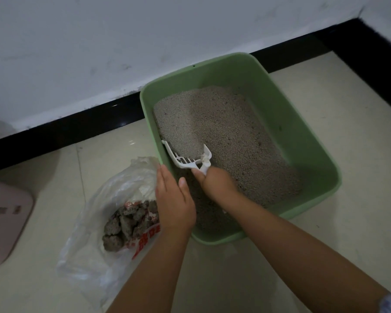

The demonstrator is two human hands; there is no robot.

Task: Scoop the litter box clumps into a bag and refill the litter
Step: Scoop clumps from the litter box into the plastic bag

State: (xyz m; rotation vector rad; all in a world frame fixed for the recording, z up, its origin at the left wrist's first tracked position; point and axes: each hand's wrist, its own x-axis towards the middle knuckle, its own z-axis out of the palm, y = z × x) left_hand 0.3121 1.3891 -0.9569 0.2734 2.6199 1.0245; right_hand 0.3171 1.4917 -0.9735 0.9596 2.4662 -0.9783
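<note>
Left hand (pixel 175 199) flat, fingers straight, right hand (pixel 217 182) curled, gripping

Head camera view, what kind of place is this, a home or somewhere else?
Probably a room corner in a home. A green litter box sits on pale floor tiles against a white wall with a black baseboard, and a plastic bag of clumps lies beside it.
</note>
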